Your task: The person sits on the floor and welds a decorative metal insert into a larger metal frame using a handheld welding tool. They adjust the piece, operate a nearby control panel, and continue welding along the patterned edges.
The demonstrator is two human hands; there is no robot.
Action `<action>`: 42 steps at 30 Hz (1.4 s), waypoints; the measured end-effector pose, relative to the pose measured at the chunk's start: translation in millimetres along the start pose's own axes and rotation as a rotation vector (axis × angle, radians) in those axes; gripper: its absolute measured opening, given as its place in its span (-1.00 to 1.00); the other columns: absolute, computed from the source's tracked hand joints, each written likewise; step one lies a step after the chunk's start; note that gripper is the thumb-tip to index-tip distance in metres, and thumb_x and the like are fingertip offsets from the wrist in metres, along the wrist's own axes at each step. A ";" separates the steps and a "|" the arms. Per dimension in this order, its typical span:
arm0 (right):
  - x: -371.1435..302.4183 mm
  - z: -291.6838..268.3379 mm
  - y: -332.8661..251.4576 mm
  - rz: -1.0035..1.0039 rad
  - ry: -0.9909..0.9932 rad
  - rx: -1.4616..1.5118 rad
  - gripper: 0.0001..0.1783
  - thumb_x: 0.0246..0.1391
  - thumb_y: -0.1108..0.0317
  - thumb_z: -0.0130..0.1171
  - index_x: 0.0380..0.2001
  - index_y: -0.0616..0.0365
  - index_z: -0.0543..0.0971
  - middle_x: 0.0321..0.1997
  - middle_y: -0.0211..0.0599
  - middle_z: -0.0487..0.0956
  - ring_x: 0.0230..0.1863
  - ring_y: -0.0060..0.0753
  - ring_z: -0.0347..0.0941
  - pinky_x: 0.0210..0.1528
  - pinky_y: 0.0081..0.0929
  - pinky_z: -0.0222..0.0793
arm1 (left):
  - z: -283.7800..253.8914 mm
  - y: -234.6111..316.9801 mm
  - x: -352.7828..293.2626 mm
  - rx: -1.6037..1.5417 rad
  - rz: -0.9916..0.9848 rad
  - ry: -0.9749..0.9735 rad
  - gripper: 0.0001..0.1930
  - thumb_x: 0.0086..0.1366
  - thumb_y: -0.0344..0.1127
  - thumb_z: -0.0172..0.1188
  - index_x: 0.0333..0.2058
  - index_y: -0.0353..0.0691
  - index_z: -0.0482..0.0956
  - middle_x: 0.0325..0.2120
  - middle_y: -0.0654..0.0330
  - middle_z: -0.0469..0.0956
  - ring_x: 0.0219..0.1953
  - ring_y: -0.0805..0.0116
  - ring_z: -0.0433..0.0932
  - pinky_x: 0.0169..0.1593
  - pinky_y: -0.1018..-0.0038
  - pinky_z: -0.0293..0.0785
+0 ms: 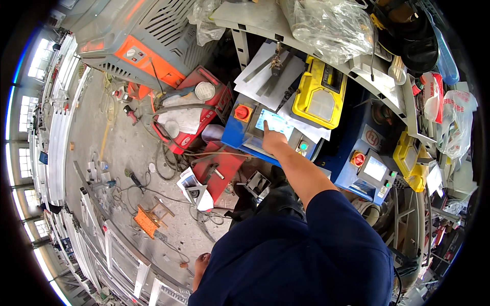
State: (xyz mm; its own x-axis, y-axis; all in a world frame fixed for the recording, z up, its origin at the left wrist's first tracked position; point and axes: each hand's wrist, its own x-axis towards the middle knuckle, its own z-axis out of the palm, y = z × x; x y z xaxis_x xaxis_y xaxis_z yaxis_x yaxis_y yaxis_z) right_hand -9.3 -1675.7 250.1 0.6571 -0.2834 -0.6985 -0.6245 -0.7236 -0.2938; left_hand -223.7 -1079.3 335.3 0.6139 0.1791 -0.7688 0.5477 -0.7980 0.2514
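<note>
Beside a littered grey concrete workshop floor (115, 153), a blue metal machine cabinet (234, 131) carries a lit rectangular screen (279, 123). The right arm stretches forward, its hand (274, 142) pointing, index finger straight onto the screen's left end, the other fingers folded. The left hand (202, 262) hangs low, partly hidden; I cannot tell its grip.

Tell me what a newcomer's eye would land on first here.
Probably the right hand, index finger out on or just over the lit touchscreen of a blue control cabinet, with a red rotary switch to the screen's left. Next, the bright yellow case just beyond it, up and to the right. Then the large grey machine with its orange control panel at upper left.
</note>
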 end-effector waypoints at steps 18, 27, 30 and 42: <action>-7.2 5.4 9.4 0.003 0.001 0.019 0.06 0.19 0.34 0.06 0.62 0.06 -0.27 0.09 0.12 0.67 0.06 0.10 0.66 0.11 -0.02 0.57 | 13.9 -70.9 46.1 0.067 0.026 -0.040 -0.63 0.41 -0.13 0.26 0.00 -0.30 0.71 -0.20 0.00 0.77 -0.13 0.30 0.75 -0.05 0.38 0.60; -6.0 2.6 1.1 0.009 -0.026 -0.018 0.05 0.18 0.35 0.02 0.62 0.09 -0.27 0.08 0.13 0.68 0.01 0.10 0.68 0.08 -0.02 0.59 | 5.5 -39.0 27.9 0.026 0.051 -0.005 -0.61 0.41 -0.08 0.27 -0.03 -0.31 0.72 -0.23 0.04 0.78 -0.14 0.32 0.74 -0.05 0.38 0.60; -19.9 1.9 9.5 0.027 -0.021 0.017 0.05 0.18 0.35 0.03 0.61 0.12 -0.27 0.08 0.12 0.68 0.02 0.11 0.68 0.09 -0.04 0.58 | 16.3 -76.5 42.4 0.019 0.021 -0.053 -0.59 0.40 -0.07 0.28 -0.01 -0.32 0.71 -0.22 0.04 0.78 -0.15 0.33 0.73 -0.05 0.39 0.59; -16.0 4.2 38.2 0.101 0.027 0.071 0.04 0.22 0.31 0.03 0.61 0.14 -0.30 0.09 0.18 0.67 0.05 0.16 0.66 0.14 -0.05 0.56 | 21.9 -72.8 48.1 -0.054 0.037 -0.056 -0.62 0.43 -0.15 0.26 -0.01 -0.38 0.69 -0.20 0.05 0.77 -0.13 0.34 0.72 -0.03 0.42 0.59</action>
State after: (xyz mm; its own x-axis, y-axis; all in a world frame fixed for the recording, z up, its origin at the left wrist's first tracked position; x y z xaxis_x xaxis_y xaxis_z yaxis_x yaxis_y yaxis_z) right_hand -45.5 -1696.2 247.4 0.6002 -0.3699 -0.7092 -0.7154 -0.6448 -0.2691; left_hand -246.5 -1025.3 267.1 0.6023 0.1160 -0.7898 0.5557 -0.7712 0.3106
